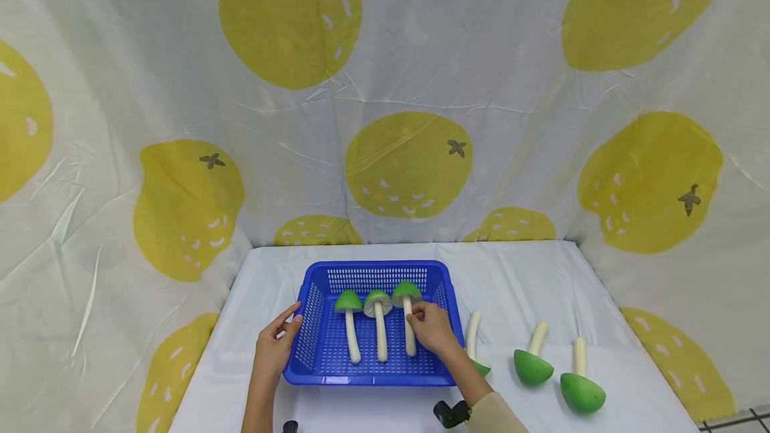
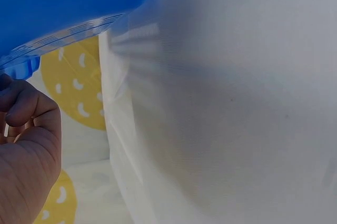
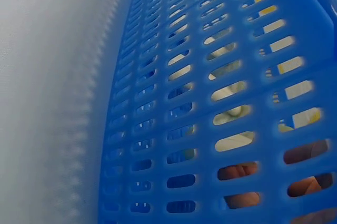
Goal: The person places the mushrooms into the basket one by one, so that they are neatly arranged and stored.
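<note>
A blue plastic basket point(image 1: 367, 380) with slotted walls stands on the white-covered table. In it lie three toy mushrooms with green caps and long white stems: a left one point(image 1: 352, 333), a middle one point(image 1: 381, 336) and a right one point(image 1: 410, 339). My right hand point(image 1: 434, 331) reaches over the right wall and pinches the right mushroom's stem just below its cap. Through the slots in the right wrist view, parts of its fingers point(image 3: 238, 171) show. At the left rim, my left hand point(image 1: 273, 346) holds the basket's edge, fingers bent in the left wrist view.
Right of the basket lie three more green-capped mushrooms: one point(image 1: 474, 329) partly behind my right forearm, another point(image 1: 533, 367) farther right, and a third point(image 1: 581, 391) beyond it. A lemon-printed cloth point(image 1: 409, 166) encloses the table's back and sides.
</note>
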The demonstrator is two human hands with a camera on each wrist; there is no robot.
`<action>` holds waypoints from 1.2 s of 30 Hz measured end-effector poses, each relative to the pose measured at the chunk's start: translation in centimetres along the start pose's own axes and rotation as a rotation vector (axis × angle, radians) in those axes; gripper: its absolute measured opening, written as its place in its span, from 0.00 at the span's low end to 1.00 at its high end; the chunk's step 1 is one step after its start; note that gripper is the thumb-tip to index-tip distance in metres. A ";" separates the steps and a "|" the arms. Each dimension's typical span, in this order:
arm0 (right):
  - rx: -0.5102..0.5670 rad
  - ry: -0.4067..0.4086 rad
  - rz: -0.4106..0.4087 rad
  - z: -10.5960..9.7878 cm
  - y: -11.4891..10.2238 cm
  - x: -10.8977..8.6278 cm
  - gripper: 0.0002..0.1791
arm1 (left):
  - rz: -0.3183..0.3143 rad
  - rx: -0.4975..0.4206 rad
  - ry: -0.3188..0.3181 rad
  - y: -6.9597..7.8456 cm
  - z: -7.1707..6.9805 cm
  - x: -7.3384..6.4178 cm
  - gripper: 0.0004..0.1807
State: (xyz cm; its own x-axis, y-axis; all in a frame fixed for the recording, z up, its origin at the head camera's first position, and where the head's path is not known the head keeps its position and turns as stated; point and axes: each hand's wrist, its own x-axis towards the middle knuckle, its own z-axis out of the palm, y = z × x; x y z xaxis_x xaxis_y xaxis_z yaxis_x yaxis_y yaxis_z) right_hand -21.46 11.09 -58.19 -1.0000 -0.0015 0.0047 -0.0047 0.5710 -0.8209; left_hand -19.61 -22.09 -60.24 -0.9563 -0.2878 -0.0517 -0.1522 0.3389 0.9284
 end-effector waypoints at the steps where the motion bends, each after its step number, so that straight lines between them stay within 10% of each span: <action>1: -0.009 -0.006 0.003 0.1 0.0 0.0 0.10 | 0.000 -0.002 0.000 0.0 0.0 0.0 0.21; 36: -0.142 -0.015 0.019 0.5 0.2 0.0 0.14 | -0.014 0.004 -0.013 0.2 -0.1 0.0 0.23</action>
State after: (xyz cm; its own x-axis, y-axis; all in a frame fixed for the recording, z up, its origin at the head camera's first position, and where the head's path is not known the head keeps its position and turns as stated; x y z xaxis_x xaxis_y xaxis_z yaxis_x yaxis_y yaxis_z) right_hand -21.43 10.77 -58.61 -0.9998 -0.0014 -0.0200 0.0136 0.6818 -0.7314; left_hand -19.62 -22.08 -60.04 -0.9573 -0.2806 -0.0694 -0.1663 0.3384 0.9262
